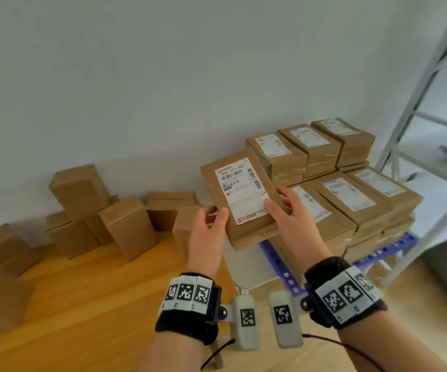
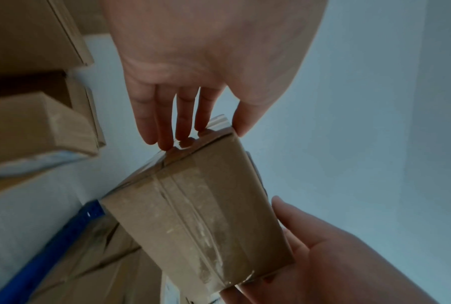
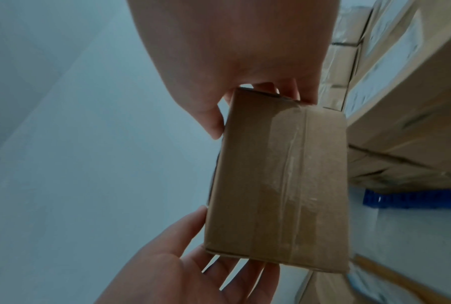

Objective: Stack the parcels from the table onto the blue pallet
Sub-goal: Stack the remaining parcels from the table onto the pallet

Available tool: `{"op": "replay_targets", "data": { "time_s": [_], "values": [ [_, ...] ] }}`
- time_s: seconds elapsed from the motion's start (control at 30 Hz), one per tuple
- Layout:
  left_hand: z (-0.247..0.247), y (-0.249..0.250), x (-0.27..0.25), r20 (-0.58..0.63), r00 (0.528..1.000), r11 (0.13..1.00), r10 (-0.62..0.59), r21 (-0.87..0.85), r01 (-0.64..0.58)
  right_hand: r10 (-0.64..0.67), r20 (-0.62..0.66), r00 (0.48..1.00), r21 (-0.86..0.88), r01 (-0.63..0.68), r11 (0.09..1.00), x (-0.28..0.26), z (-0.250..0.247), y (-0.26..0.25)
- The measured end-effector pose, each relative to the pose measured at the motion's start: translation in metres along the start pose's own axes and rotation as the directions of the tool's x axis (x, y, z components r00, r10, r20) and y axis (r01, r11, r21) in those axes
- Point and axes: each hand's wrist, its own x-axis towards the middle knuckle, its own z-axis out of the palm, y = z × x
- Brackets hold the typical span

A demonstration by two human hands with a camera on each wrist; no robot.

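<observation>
I hold a flat brown parcel (image 1: 239, 194) with a white shipping label in both hands, above the gap between the table and the pallet. My left hand (image 1: 215, 218) pinches its near left corner, thumb on top and fingers beneath. My right hand (image 1: 278, 208) pinches the near right edge the same way. From the wrist views the taped underside of the parcel (image 2: 201, 216) (image 3: 279, 181) shows, with my left hand's fingertips (image 2: 183, 135) against it. The blue pallet (image 1: 278, 264) lies lower right and carries stacked labelled parcels (image 1: 351, 194) in two rows.
Several plain brown boxes (image 1: 128, 226) stand and lie on the wooden table (image 1: 83, 291) at the left, against the white wall. A grey metal frame (image 1: 418, 103) rises at the right, beside the pallet.
</observation>
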Motion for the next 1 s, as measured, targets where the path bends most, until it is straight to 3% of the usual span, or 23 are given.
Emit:
{"op": "replay_targets", "data": {
  "time_s": [0.23,0.43,0.7,1.0],
  "values": [
    [0.106,0.011,-0.01,0.113,0.993,0.999,0.045,0.021,-0.047,0.045,-0.06,0.997,-0.008,-0.046,0.999,0.036,-0.101,0.031],
    [0.171,0.006,-0.008,0.194,0.979,0.99,0.069,0.104,-0.09,0.079,-0.052,0.996,-0.052,-0.082,0.995,0.067,-0.148,0.058],
    [0.202,0.003,-0.005,0.165,0.985,0.985,0.048,0.158,-0.074,0.136,0.019,0.99,-0.088,-0.134,0.987,0.096,-0.165,0.084],
    [0.213,0.007,0.001,0.136,0.989,0.977,0.05,0.198,-0.077,0.117,0.039,0.992,-0.002,-0.117,0.993,0.11,-0.171,0.077]
  ]
}}
